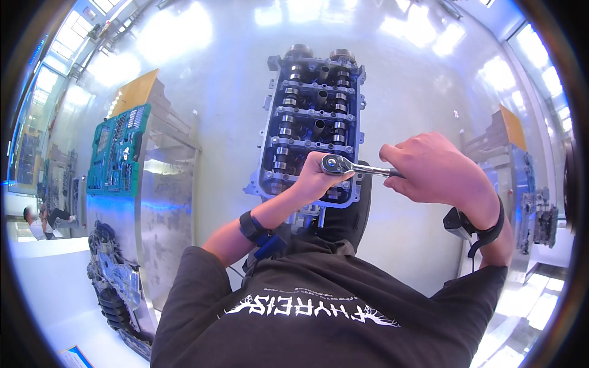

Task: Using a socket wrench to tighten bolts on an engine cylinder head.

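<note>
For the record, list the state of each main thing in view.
Cylinder head: uncovered, camshafts exposed
Green tool case: open
Ratchet wrench: held crosswise; whether seated, hidden
Left hand: closed at the ratchet wrench's head
Right hand: closed on its handle

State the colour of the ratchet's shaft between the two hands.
The ratchet's shaft is shiny silver, best seen in the head view.

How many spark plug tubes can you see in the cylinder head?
3, down the middle of the cylinder head: far tube, middle tube and near tube. The left hand may hide another.
</note>
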### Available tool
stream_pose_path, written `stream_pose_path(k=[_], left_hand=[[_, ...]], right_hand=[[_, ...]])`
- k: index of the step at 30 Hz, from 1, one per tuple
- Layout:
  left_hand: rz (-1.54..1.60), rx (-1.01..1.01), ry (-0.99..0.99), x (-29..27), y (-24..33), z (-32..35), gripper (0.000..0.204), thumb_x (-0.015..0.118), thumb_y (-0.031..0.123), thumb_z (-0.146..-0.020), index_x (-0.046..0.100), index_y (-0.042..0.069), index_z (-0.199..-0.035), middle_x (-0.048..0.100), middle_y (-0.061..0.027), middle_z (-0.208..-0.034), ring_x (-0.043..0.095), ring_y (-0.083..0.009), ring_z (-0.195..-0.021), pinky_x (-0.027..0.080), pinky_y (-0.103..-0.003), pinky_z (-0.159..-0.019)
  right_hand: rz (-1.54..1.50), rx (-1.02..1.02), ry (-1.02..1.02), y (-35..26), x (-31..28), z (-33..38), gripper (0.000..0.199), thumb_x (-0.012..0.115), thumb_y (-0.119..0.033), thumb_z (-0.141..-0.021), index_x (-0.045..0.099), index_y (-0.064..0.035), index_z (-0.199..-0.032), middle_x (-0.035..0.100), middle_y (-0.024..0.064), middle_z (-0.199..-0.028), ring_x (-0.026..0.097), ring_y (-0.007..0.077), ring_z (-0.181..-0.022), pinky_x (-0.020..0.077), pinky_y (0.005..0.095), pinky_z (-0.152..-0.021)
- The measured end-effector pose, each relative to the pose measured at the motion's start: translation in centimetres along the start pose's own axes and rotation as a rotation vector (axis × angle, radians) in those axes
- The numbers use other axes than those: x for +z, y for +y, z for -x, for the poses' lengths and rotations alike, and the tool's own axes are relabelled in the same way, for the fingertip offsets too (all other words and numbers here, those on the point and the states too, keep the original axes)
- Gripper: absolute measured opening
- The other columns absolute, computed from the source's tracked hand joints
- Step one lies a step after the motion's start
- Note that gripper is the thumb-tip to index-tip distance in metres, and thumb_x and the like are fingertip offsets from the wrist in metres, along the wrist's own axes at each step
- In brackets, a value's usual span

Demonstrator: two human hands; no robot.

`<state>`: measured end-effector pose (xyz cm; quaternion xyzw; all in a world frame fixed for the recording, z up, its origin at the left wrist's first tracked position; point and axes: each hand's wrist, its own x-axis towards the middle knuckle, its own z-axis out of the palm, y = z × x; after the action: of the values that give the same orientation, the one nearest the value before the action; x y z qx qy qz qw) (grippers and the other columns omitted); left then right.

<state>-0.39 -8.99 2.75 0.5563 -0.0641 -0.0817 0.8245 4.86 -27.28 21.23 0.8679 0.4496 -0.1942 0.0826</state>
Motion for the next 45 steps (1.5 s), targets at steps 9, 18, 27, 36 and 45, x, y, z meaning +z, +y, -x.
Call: stream_pose_path(k=[9, 18, 27, 36, 45], left_hand=[[-0.028, 0.246, -0.174, 0.6, 1.2, -1.3, 0.005, 0.067, 0.0, -0.075, 0.065, -0.002, -0.072, 0.057, -0.0013, -0.059, 0.047, -0.0066, -0.053, 0.035, -0.024, -0.049], [-0.122, 0.334, -0.23, -0.1, -0.3, -1.5, 0.008, 0.066, 0.0, -0.073, 0.063, -0.002, -0.067, 0.055, -0.0008, -0.058, 0.045, -0.0058, -0.051, 0.034, -0.025, -0.047], [0.04, 0.235, -0.236, -0.4, -0.6, -2.2, 0.003, 0.066, -0.004, -0.072, 0.065, -0.003, -0.07, 0.059, -0.002, -0.063, 0.049, -0.007, -0.056, 0.037, -0.024, -0.051], [0.171, 0.153, -0.275, -0.1, -1.5, -2.2, 0.004, 0.066, -0.001, -0.073, 0.067, -0.002, -0.077, 0.065, -0.0044, -0.073, 0.059, -0.0099, -0.067, 0.045, -0.025, -0.062], [-0.391, 0.123, -0.399, -2.0, 2.1, -3.0, 0.025, 0.066, 0.004, -0.077, 0.045, 0.005, -0.063, 0.046, 0.0031, -0.058, 0.041, -0.0068, -0.056, 0.034, -0.025, -0.05]], right_hand=[[-0.018, -0.111, 0.123, -0.3, -0.1, 0.0, 0.022, 0.063, -0.021, -0.08, 0.054, -0.0007, -0.082, 0.06, 0.0136, -0.064, 0.061, 0.0338, -0.067, 0.0466, 0.0433, -0.06], [-0.076, -0.316, 0.288, -3.1, 1.4, 1.7, 0.023, 0.07, -0.015, -0.07, 0.052, -0.0056, -0.081, 0.056, 0.0061, -0.072, 0.059, 0.0252, -0.07, 0.0447, 0.0376, -0.064], [-0.311, -0.11, 0.515, -1.6, 5.2, 4.2, 0.031, 0.07, -0.008, -0.068, 0.056, -0.0032, -0.096, 0.056, 0.0104, -0.084, 0.057, 0.0258, -0.077, 0.0451, 0.0363, -0.067], [-0.868, -0.077, 0.958, -4.0, 13.1, 5.4, 0.041, 0.067, -0.007, -0.052, 0.064, 0.0016, -0.091, 0.065, 0.0224, -0.103, 0.065, 0.0302, -0.071, 0.0508, 0.0333, -0.062], [-0.942, -0.547, 0.956, -5.1, 12.5, 2.0, 0.042, 0.079, -0.036, -0.059, 0.066, -0.003, -0.082, 0.066, 0.0148, -0.107, 0.057, 0.023, -0.072, 0.0452, 0.0324, -0.066]])
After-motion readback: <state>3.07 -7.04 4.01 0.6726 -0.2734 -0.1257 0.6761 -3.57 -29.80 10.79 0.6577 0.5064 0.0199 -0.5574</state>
